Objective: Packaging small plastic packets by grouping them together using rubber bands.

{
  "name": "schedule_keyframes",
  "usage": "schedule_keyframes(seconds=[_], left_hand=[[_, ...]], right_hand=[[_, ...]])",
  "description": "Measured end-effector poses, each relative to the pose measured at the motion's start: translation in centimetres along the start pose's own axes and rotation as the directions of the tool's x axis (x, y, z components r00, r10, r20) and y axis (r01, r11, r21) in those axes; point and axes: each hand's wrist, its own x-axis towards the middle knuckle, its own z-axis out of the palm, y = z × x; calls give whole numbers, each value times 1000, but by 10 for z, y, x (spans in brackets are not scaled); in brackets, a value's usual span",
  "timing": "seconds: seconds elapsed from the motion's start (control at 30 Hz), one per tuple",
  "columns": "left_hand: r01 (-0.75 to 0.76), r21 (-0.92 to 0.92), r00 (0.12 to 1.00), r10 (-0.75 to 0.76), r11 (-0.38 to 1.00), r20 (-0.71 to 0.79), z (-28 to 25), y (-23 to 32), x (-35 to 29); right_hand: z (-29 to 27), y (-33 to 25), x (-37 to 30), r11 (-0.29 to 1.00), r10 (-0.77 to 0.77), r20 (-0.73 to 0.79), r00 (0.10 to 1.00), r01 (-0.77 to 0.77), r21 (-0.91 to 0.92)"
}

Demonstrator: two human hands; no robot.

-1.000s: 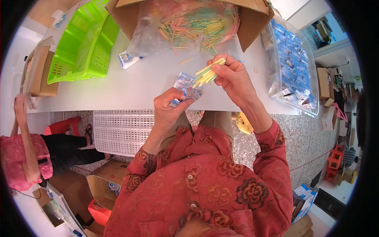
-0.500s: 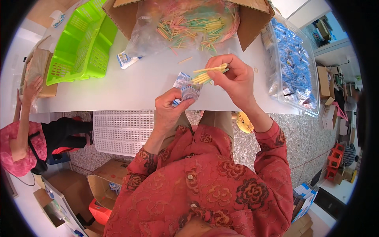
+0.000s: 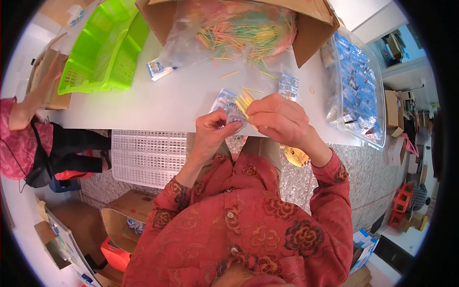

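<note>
Pinched in my left hand (image 3: 213, 129) is a small blue-and-white printed plastic packet (image 3: 224, 101). My right hand (image 3: 279, 119) is closed round a bundle of thin pale-yellow and greenish sticks (image 3: 243, 101), whose far ends lie against the packet's right side. Whether any stick is inside the packet I cannot tell. Beyond my hands, a clear bag (image 3: 184, 45) spills pink, green and yellow sticks (image 3: 239, 38) from an open cardboard box (image 3: 306, 43). A few loose sticks lie on the white table (image 3: 186, 103). Another packet (image 3: 288, 85) is just beyond my right hand.
A bright green basket (image 3: 98, 62) is at the left, with a printed packet (image 3: 160, 69) beside it. At the right is a clear tub (image 3: 380, 107) full of blue-and-white packets. A white crate (image 3: 148, 158) sits below the table edge. Another person's arm (image 3: 33, 100) reaches over the far-left box.
My right hand has come down and turned, bringing the sticks against the packet. A packet formerly behind that hand now shows. The other person's arm has shifted.
</note>
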Motion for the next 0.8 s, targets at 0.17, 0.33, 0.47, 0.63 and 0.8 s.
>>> schedule_keyframes(seconds=[0.17,0.33,0.47,0.63,0.8], left_hand=[[-24,58,999,21,998,49,-5,0,1],[-46,80,997,40,996,65,-8,0,3],[-96,83,992,88,992,89,-8,0,7],[-224,205,972,203,953,116,-13,5,30],[-253,259,965,223,932,137,-13,20,56]], right_hand=[[-7,-1,6,996,-35,63,997,30,78],[-8,0,8,992,-57,115,992,43,123],[-6,0,10,980,92,112,990,-109,164],[-11,3,19,884,397,117,911,-413,219],[-11,24,24,696,609,146,780,-613,375]])
